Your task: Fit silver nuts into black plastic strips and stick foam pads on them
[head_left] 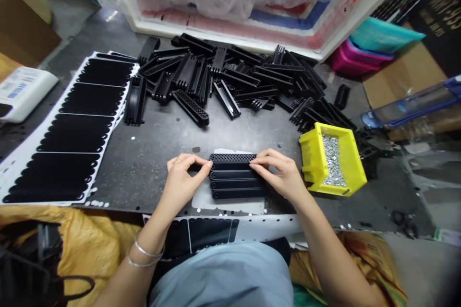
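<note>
A row of black slotted plastic bars (234, 177) lies on a white backing sheet (230, 204) at the table's near edge. My left hand (183, 180) pinches the left end of the farthest bar (232, 157), fingers curled together. My right hand (279, 172) presses on the right end of the same bar with its fingertips closed on it. Two bangles circle my left wrist.
A large heap of black plastic bars (230, 81) covers the back of the grey table. Sheets of black adhesive strips (75, 124) lie at the left. A yellow bin of small metal screws (331, 160) stands at the right. Cardboard and coloured trays sit behind at the right.
</note>
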`<state>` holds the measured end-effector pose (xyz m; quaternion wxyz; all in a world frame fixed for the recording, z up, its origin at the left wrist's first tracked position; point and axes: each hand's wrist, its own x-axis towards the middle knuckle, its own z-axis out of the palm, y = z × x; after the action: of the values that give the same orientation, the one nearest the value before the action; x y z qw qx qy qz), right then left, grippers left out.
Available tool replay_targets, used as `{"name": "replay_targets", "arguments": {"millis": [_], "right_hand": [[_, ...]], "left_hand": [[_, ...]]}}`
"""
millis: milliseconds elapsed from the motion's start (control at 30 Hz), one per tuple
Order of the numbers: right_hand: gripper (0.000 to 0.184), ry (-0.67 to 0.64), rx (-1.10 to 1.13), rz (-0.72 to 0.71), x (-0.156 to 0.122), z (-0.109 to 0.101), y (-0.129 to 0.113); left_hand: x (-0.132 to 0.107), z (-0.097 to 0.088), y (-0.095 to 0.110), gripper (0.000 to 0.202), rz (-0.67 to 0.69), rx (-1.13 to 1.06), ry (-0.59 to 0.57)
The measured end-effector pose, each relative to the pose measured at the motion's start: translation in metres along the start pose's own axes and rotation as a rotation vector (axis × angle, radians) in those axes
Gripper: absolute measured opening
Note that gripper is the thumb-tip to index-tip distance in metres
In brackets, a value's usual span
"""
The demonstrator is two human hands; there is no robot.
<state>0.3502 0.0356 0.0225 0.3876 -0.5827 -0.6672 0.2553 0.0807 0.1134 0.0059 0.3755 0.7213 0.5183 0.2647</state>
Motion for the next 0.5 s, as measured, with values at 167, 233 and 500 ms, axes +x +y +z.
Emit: {"name": "replay_targets", "arguments": {"millis": [167, 233, 500], "right_hand": [[0.014, -0.012, 0.005, -0.044, 0.000, 0.005, 0.005], [0.015, -0.008, -0.005, -0.056, 0.002, 0.005, 0.007], [0.017, 0.167, -0.311, -0.187, -0.018, 0.011, -0.019]], "left_hand": [[0.000, -0.001, -0.001, 0.017, -0.001, 0.018, 0.005], [0.002, -0.001, -0.002, 0.018, -0.004, 0.016, 0.005], [-0.021, 0.004, 0.013, 0.017, 0.114, 0.161, 0.174]]}}
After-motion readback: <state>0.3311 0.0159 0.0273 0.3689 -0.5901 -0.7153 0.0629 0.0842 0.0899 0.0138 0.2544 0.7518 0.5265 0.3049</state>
